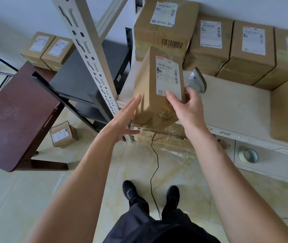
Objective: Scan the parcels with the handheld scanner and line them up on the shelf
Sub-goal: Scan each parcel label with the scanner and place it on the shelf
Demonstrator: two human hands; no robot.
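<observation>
A brown cardboard parcel (154, 92) with a white label on its top face sits at the front left end of the pale shelf (236, 106). My right hand (186, 106) grips its near right corner, thumb lying on the label. My left hand (126, 118) is flat against the parcel's left side with straight fingers. The grey handheld scanner (198, 80) lies on the shelf just right of the parcel, untouched. Behind it a row of labelled parcels (209, 44) stands along the wall, starting with a larger taped box (164, 27).
A shelf upright (90, 50) rises left of the parcel. A dark brown table (13, 118) and black rack (85, 81) stand at left, with two parcels (48, 50) beyond. One small parcel (63, 135) lies on the floor. The scanner cable (154, 172) hangs down. A tape roll (249, 156) sits on the lower shelf.
</observation>
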